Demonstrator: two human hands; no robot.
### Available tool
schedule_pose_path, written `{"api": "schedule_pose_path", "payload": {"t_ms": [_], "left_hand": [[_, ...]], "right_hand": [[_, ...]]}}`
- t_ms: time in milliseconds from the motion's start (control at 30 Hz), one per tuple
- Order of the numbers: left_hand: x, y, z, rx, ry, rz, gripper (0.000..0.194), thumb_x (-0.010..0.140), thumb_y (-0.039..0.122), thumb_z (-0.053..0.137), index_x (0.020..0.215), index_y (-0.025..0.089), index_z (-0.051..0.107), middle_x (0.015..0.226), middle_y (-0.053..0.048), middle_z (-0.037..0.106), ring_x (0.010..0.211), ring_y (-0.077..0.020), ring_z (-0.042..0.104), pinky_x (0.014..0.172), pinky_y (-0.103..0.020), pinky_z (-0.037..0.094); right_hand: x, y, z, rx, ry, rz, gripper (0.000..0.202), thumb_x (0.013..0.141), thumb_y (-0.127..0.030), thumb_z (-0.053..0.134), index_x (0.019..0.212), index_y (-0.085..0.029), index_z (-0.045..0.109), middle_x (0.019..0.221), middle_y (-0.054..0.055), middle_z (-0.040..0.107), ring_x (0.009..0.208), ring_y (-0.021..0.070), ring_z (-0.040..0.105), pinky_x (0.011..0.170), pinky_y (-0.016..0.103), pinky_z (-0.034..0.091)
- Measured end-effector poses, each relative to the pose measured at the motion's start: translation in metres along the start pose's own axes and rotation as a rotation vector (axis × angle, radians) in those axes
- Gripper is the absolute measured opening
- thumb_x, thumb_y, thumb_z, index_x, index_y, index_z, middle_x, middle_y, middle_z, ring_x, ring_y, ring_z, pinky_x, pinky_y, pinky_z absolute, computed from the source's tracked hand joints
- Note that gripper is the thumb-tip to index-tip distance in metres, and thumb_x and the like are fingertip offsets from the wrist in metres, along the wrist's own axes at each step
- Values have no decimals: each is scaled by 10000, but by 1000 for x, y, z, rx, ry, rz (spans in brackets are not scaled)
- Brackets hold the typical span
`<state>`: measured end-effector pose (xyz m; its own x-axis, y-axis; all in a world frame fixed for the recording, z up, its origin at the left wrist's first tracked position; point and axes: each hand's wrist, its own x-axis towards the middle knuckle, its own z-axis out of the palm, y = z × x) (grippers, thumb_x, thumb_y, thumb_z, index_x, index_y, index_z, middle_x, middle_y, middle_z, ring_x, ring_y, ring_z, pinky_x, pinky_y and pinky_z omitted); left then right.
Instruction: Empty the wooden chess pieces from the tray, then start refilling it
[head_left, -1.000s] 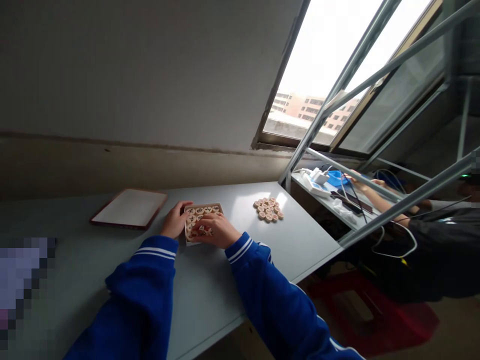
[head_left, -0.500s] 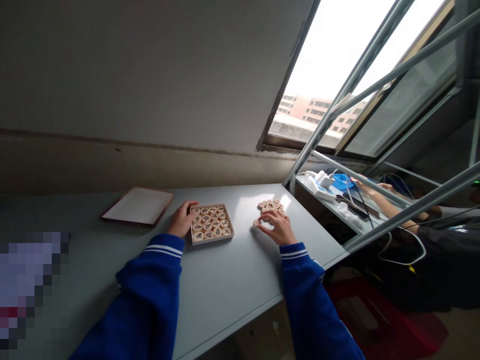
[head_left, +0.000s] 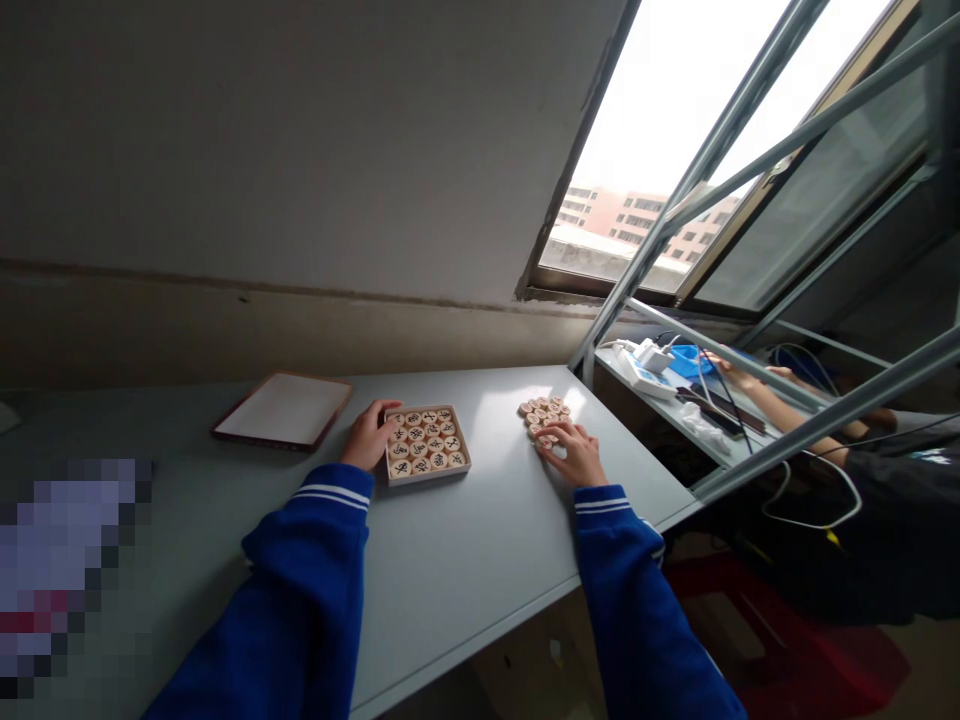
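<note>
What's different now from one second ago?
The right hand moved right, from over the box to the loose pieces. Whether it holds one is hard to tell. The left hand stayed at the box's left side, and the lid stayed put.

Shallow box [head_left: 430, 477], lying flat, rows of black-marked round pieces [head_left: 417, 434] inside; loose reddish pieces [head_left: 543, 412], clustered rightward
</note>
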<state>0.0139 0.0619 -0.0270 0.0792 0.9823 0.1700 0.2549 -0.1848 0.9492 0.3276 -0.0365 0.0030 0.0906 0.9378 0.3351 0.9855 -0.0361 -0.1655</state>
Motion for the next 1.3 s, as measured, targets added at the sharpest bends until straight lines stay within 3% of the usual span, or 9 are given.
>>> {"api": "schedule_pose_path", "payload": {"t_ms": [267,467,600,767,900,1000,1133,1300], "left_hand": [[0,0,1,11,13,12,284,658,221,432,910,164,549,988,-77,607,937,-210,562,821,-348,451],[-1,3,0,23,17,-2,272,656,215,449,902,178,561,956,-51,618,906,-196,572,789,-322,463],[-2,6,-1,15,21,-13,252,656,195,450,880,183,564,938,-49,624,872,-190,583,767,-316,470],[-4,9,-1,34,-3,-23,265,674,185,440,912,178,554,938,-60,616,863,-192,585,754,-318,472],[-5,11,-2,72,-17,-20,273,682,180,425,921,167,557,952,-71,609,859,-201,582,751,-331,472],[-5,12,-2,72,-17,-12,266,685,182,423,912,167,560,944,-66,610,862,-198,580,749,-321,472],[-5,12,-2,99,-8,0,259,691,174,418,908,164,559,946,-62,608,894,-191,566,772,-306,461],[-7,16,-2,125,-16,-5,267,695,170,416,922,151,556,973,-59,604,888,-177,567,768,-284,460]], "right_hand": [[15,-5,17,-28,69,-69,491,755,-380,467,1221,-231,422,1274,67,427,1139,248,374,859,406,330],[44,-23,33,-169,-20,-129,521,830,-418,361,1313,-237,288,1364,64,312,1265,232,226,987,525,177],[56,-23,38,-196,-105,-90,434,858,-376,326,1283,-290,336,1375,41,294,1273,219,218,987,571,135],[55,-9,39,-177,-155,-20,392,865,-286,313,1247,-283,401,1365,44,310,1272,216,223,988,554,176],[53,-2,37,-126,-161,-4,401,860,-297,318,1255,-301,384,1372,19,293,1275,214,216,994,572,134],[56,9,32,-19,-103,50,422,870,-370,257,1277,-302,349,1377,8,288,1276,198,211,1008,544,137],[60,41,24,228,33,236,571,842,-526,113,1291,-250,335,1377,43,286,1274,226,210,1006,537,147],[57,72,25,359,9,273,795,760,-655,7,1286,-169,353,1307,105,391,1193,230,365,982,412,295]]}}
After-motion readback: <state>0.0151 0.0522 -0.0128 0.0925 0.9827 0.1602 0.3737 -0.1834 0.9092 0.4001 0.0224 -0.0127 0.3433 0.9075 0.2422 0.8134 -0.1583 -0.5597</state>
